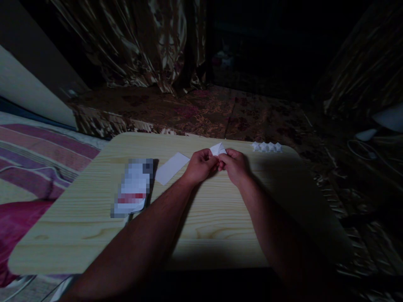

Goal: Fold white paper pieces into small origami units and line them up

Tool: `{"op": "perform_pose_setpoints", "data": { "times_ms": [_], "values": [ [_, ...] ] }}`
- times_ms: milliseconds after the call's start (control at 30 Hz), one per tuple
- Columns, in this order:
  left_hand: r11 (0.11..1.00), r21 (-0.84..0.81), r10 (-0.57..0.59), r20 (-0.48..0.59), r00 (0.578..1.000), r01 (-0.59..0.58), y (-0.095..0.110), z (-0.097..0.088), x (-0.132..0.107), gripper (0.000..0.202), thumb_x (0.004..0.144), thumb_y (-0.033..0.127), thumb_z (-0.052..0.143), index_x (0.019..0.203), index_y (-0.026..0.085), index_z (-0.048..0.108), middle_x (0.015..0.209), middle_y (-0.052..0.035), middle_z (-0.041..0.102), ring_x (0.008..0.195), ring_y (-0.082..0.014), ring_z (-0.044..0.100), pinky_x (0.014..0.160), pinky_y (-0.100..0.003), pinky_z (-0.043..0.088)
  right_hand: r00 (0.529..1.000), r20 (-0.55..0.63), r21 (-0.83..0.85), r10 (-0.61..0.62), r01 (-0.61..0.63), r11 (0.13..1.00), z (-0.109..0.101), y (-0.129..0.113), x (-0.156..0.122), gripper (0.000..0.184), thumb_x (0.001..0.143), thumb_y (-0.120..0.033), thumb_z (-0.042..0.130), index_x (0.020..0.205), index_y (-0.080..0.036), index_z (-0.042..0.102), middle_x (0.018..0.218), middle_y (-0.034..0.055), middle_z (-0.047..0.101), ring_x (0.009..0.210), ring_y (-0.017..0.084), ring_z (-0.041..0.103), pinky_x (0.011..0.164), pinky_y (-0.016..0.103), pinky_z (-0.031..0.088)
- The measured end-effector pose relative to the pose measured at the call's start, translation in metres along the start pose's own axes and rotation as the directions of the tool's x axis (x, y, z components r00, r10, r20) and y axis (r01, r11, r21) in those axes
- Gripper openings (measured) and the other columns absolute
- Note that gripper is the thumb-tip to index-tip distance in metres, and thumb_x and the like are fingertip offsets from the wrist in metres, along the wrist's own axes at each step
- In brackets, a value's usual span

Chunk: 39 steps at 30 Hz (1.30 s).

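Paper [217, 149], white, folded: one, near the middle of the far edge of the table [214, 209]; whether it touches the wood cannot be told.
Left hand [201, 165]: fingers curled, pinching the paper from the side toward the table's left end.
Right hand [233, 165]: fingers likewise bent, thumb and fingertips gripping the paper from the side toward the table's right end.
Sheet [172, 168], white, flat: one, on the table's far half, left of centre.
Stars [270, 147], white, small: four, in a row at the table's far right corner.
Item [134, 186], pixelated, detail unreadable: one, on the table's left part.
Striped cloth [34, 155]: left of the table.
Curtain [170, 42]: beyond the table.
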<state>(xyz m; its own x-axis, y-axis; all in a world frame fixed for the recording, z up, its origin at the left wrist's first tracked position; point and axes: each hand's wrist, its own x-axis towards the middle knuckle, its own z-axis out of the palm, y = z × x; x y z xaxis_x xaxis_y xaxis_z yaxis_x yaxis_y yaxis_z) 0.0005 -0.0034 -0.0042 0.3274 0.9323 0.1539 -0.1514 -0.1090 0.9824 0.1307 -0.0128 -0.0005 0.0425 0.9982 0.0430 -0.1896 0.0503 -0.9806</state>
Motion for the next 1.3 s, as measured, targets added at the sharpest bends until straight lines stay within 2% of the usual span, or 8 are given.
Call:
{"op": "perform_pose_setpoints", "data": {
  "times_ms": [167,933,1300],
  "values": [
    [1.000,0.008,-0.003,0.033,0.999,0.002,0.0005,0.0010,-0.0009,0.028,0.080,0.035,0.064,0.068,0.016,0.049,0.059,-0.0008,0.059,0.048,-0.0083,0.049,0.045,-0.021,0.031,1.000,0.014,0.010,0.018,-0.018,1.000,-0.0012,0.0005,0.0012,0.008,0.065,-0.021,0.062,0.063,-0.018,0.055,0.047,-0.0061,0.053,0.039,0.008,0.049,0.040,0.020,0.035],
    [0.999,-0.052,-0.007,0.029,1.000,0.009,0.0015,0.0002,0.0016,0.026,0.077,0.030,0.066,0.066,0.016,0.048,0.057,-0.0011,0.059,0.048,-0.0086,0.050,0.045,-0.021,0.032,1.000,-0.002,-0.035,-0.024,0.024,0.999,0.0022,0.0002,0.0019,0.010,0.068,-0.022,0.059,0.060,-0.017,0.055,0.045,-0.0056,0.053,0.038,0.008,0.048,0.039,0.020,0.035],
    [0.997,-0.059,-0.045,0.008,0.999,0.045,0.0036,0.0003,0.0027,0.028,0.074,0.032,0.069,0.064,0.016,0.048,0.055,-0.0002,0.059,0.044,-0.0069,0.046,0.042,-0.020,0.030,0.999,-0.028,-0.068,-0.030,0.028,0.997,0.0034,0.0035,0.0048,0.013,0.068,-0.022,0.056,0.057,-0.019,0.051,0.044,-0.0065,0.050,0.038,0.007,0.045,0.038,0.020,0.033]
  ]
}}
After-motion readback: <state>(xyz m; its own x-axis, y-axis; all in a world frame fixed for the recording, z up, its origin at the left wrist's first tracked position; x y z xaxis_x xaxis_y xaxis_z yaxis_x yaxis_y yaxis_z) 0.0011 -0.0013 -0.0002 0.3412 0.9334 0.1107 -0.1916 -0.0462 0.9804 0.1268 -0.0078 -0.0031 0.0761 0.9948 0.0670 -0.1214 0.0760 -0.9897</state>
